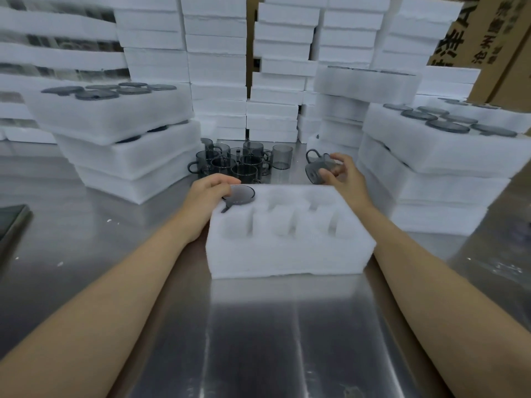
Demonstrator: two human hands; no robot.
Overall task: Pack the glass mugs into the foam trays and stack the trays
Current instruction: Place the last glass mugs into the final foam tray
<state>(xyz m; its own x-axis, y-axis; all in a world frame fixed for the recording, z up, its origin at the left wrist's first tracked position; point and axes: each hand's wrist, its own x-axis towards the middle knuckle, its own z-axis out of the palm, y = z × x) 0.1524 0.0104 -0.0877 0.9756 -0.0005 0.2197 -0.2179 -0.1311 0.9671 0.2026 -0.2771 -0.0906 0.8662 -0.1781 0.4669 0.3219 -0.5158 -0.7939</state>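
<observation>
A white foam tray (pixel 290 254) with several round pockets lies on the steel table in front of me. One smoky grey glass mug (pixel 241 194) sits upside down in its far-left pocket, and my left hand (pixel 208 193) rests curled on that mug's edge. My right hand (pixel 343 175) grips a second grey mug (pixel 319 168), tilted on its side just beyond the tray's far-right corner. Several loose grey mugs (pixel 244 162) stand in a cluster behind the tray.
Stacks of filled foam trays stand at left (pixel 120 139) and right (pixel 436 156). Tall piles of foam trays (pixel 218 67) fill the back. Cardboard boxes (pixel 488 47) stand at the back right. A dark flat object (pixel 11 216) lies at the left edge of the steel table (pixel 258 340).
</observation>
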